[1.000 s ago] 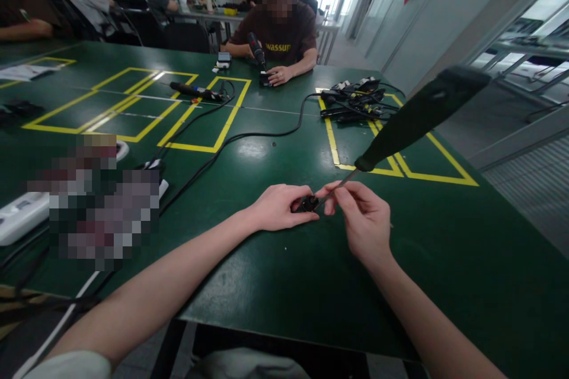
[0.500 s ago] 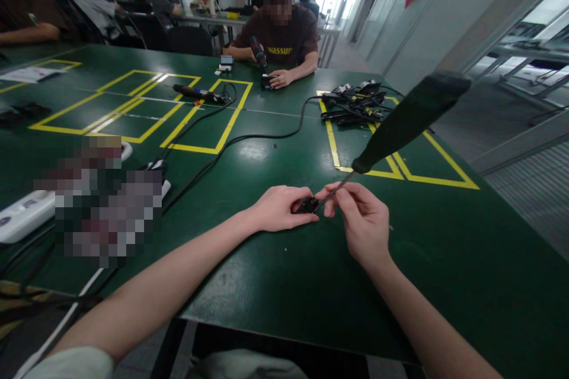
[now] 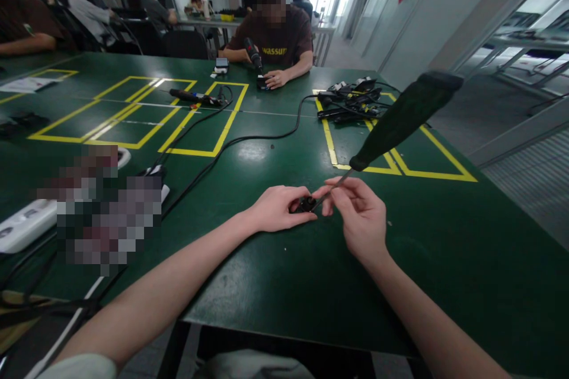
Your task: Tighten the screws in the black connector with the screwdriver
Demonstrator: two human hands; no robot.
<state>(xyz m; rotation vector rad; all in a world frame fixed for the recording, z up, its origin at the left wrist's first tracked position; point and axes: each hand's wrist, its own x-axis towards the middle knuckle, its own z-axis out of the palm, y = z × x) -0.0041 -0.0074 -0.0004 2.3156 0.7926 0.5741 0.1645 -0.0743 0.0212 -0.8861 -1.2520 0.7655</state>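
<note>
Small black part [image 3: 306, 204] sits low over the near-middle of the green bench [image 3: 267, 278], between the two hands. Its detail is too small to read. Left hand [image 3: 279, 208] has it pinched from the left, fingers on the far side, thumb on the near side. Right hand [image 3: 365, 216] is closed on the thin shaft of a screwdriver [image 3: 402, 121], thumb against fingers, low on the shaft. Dark handle sticks up and out to the right, tilted, nothing gripping it. Shaft tip runs down to the right side of the part; can't tell if it's seated in anything. Fingertips of both hands nearly meet there.

Beyond the hands: black cable [image 3: 249, 137] snakes across the bench toward a heap of black cabled gear [image 3: 351, 100], lying partly over a yellow tape outline on the right. More yellow tape outlines on the left; a black corded tool [image 3: 193, 96] lies across one. White power strip [image 3: 29, 226] at the left, blurred patches covering part of that area. Paper sheet [image 3: 29, 84] farther out.

Across the bench, a co-worker in a brown shirt [image 3: 288, 35] holds a black power driver [image 3: 252, 54], angled down at a small dark piece [image 3: 263, 83], other hand beside it. More people sit behind.
</note>
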